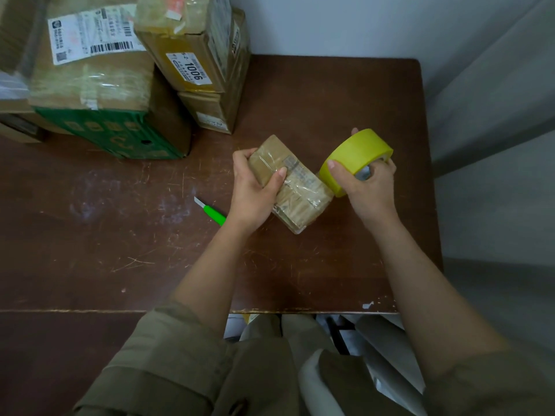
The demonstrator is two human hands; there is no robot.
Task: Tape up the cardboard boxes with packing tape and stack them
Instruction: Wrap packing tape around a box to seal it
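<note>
Holding the small box [289, 183] with our left hand [255, 187], thumb curled over its top and fingers round the far edge, we keep it tilted on the table [330, 100], near the right end. Our right hand [368, 187] grips the yellow tape [356, 159] just beside the box's right corner, fingers hooked into the core.

The risks, as we judge them: the box is already wrapped in glossy clear film, so it could slide under the thumb, and fresh tape may crease or stick to itself if the roll twists. We cannot tell whether a strip is pulled free. The cutter [210, 212], blade out, lies close by our left wrist, so a careless reach could nick us.

The box is a flat brown cardboard block, the roll a smooth wide ring, the tabletop scratched dark wood. The stack [192, 55] at the back left looks dented and uneven, so adding to it may tip.
</note>
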